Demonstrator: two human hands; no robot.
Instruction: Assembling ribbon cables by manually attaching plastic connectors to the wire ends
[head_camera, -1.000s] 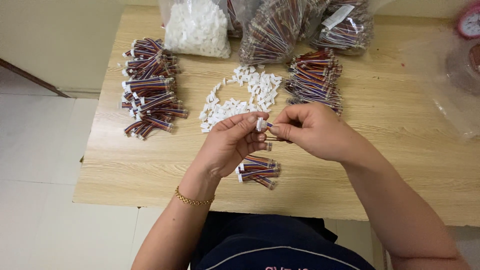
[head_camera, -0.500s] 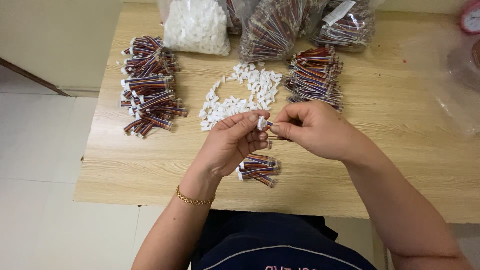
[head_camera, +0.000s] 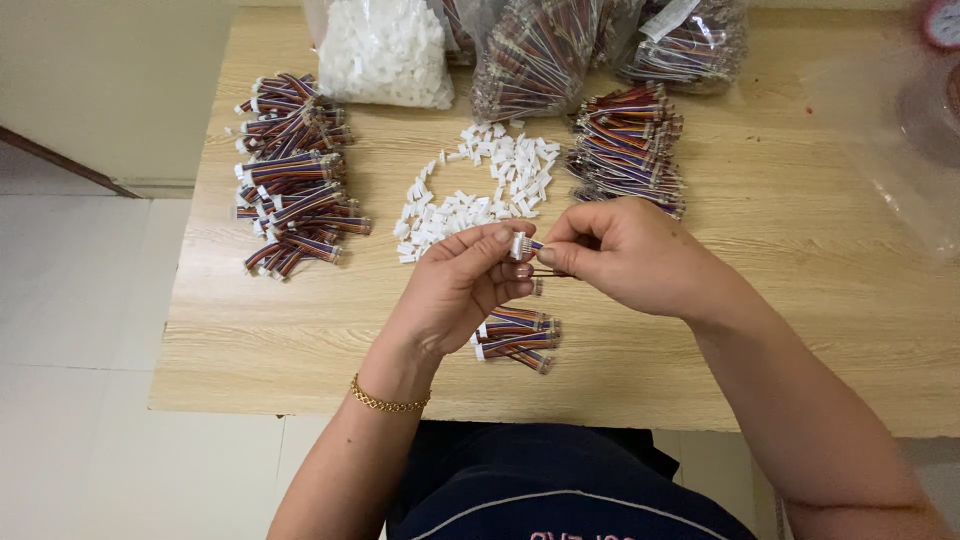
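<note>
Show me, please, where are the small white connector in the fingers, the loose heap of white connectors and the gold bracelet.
Small white connector (head_camera: 517, 245), head view, on its white body between the fingertips.
Heap of white connectors (head_camera: 480, 190), head view, near the heap's middle.
Gold bracelet (head_camera: 388, 401), head view, on the chain at the left wrist.

The pale wooden table (head_camera: 760, 330) has a matt laminate look with fine straight grain. Loose small white connector housings (head_camera: 480, 195) near the middle of its far half look like hard, slightly glossy plastic. Bundles of multicoloured insulated wires (head_camera: 290, 170) by the left edge have smooth plastic sheathing. Clear plastic bags (head_camera: 540, 50) along the far edge are thin, shiny and crinkled. A gold-coloured metal chain bracelet (head_camera: 388, 402) glints on the left wrist. The floor's pale tiles (head_camera: 70, 300) appear smooth, faintly glossy.
</note>
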